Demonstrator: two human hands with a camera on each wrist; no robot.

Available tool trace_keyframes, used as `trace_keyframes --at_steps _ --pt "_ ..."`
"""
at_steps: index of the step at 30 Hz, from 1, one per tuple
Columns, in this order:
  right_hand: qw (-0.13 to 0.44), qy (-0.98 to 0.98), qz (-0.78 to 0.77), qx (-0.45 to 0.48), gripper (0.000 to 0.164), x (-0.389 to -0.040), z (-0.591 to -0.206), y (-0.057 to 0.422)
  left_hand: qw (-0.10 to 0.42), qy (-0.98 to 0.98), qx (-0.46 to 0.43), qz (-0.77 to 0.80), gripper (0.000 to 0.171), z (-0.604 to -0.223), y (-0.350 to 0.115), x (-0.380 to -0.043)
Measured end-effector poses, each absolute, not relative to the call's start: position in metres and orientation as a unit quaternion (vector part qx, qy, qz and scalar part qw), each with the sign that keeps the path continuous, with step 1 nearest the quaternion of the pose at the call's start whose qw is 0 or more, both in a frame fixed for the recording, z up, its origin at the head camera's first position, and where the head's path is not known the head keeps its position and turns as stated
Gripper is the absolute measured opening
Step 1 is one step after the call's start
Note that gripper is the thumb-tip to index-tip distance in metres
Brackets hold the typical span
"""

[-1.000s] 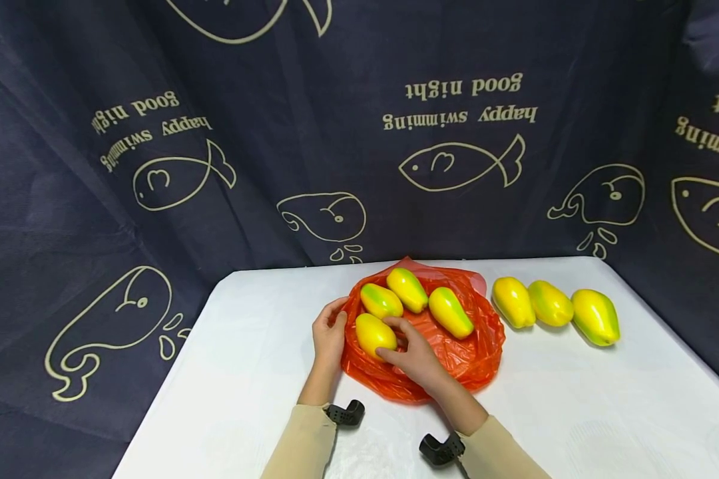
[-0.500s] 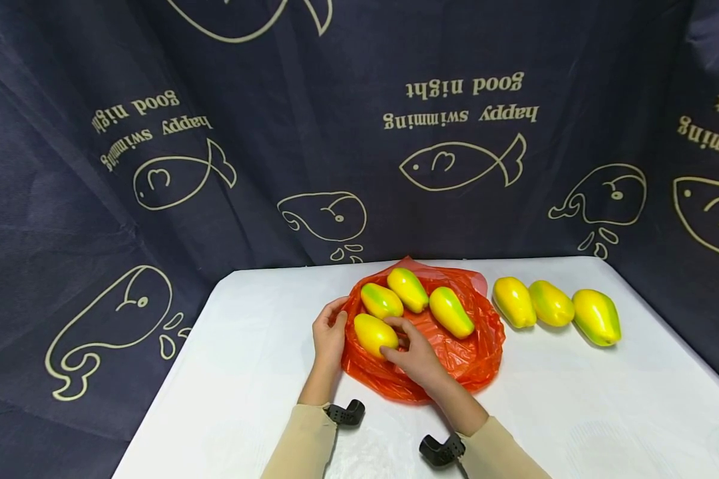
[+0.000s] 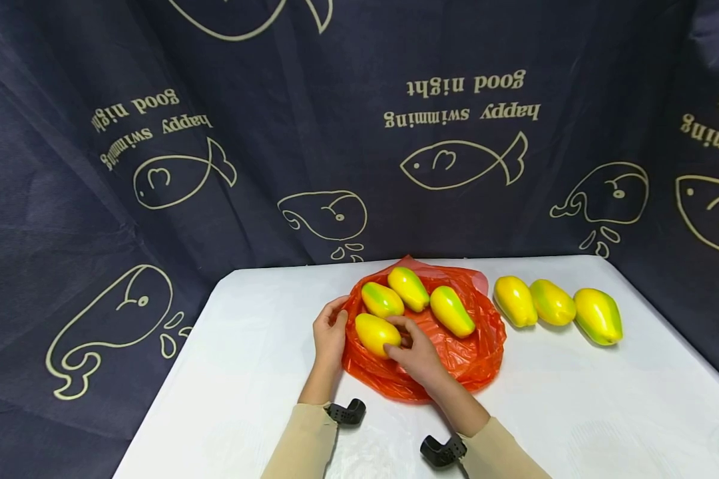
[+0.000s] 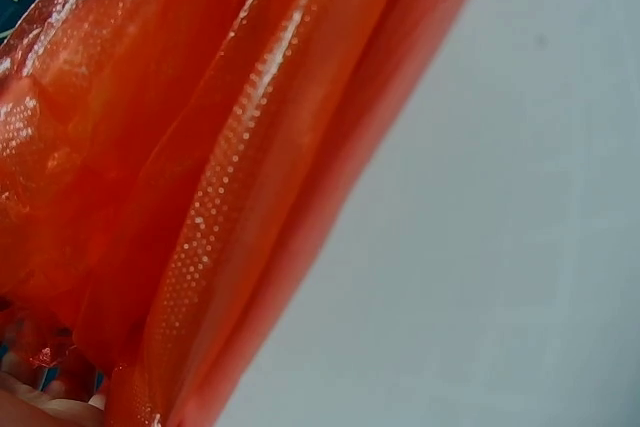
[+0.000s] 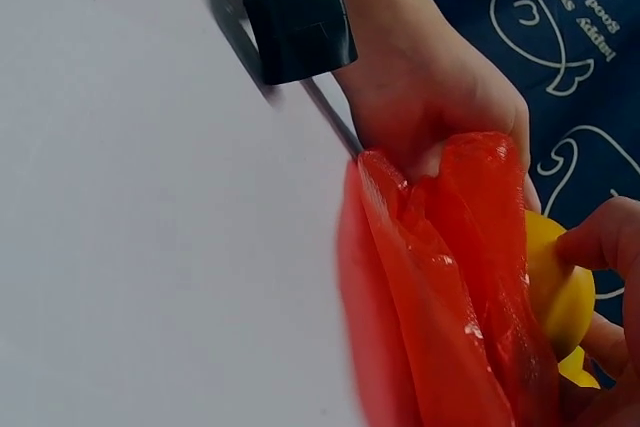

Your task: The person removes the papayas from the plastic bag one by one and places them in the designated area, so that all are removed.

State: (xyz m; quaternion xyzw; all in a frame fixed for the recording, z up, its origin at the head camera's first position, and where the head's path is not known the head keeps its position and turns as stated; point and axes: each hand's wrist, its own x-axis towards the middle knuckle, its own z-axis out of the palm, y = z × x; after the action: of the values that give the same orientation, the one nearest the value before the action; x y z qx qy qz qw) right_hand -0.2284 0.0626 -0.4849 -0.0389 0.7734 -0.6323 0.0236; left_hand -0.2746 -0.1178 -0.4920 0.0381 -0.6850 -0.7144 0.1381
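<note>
In the head view, a red plastic bag [image 3: 455, 359] lies spread on the table with its mouth facing up. My left hand [image 3: 331, 336] grips its left rim, thumb along the edge. With thumb and fingers, my right hand [image 3: 416, 349] holds a yellow papaya [image 3: 373, 334] in the near left part of the bag. Three more yellow-green papayas sit inside, one [image 3: 382, 299] just behind the held fruit. In the right wrist view, the held papaya [image 5: 558, 287] shows past the bag's raised edge [image 5: 440, 277]. Red plastic [image 4: 230, 167] fills much of the left wrist view.
Three papayas lie in a row right of the bag, the middle one [image 3: 552, 303] between two others on the white tabletop [image 3: 257, 332]. A dark curtain [image 3: 335, 133] with fish prints hangs right behind the table's far edge. Each wrist carries a black camera mount [image 3: 347, 412].
Between my right thumb and fingers, the papaya has turned from nearly upright to more sideways. My left hand stays at the bag's rim.
</note>
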Motion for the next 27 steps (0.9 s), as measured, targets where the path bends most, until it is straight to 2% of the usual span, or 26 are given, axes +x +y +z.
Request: trace_keyframes --at_steps 17,22,27 --pt "0.002 0.75 -0.659 -0.053 0.043 -0.224 -0.475 0.085 0.143 -0.683 0.037 -0.715 0.03 -0.492 -0.118 -0.274" --pt "0.032 0.765 -0.641 -0.053 0.04 -0.223 -0.479 0.086 0.141 -0.684 0.038 -0.715 0.031 -0.493 -0.119 -0.275" --pt "0.035 0.795 -0.601 -0.072 0.046 -0.224 -0.481 0.083 0.136 -0.686 0.042 -0.713 0.03 -0.494 -0.118 -0.275"
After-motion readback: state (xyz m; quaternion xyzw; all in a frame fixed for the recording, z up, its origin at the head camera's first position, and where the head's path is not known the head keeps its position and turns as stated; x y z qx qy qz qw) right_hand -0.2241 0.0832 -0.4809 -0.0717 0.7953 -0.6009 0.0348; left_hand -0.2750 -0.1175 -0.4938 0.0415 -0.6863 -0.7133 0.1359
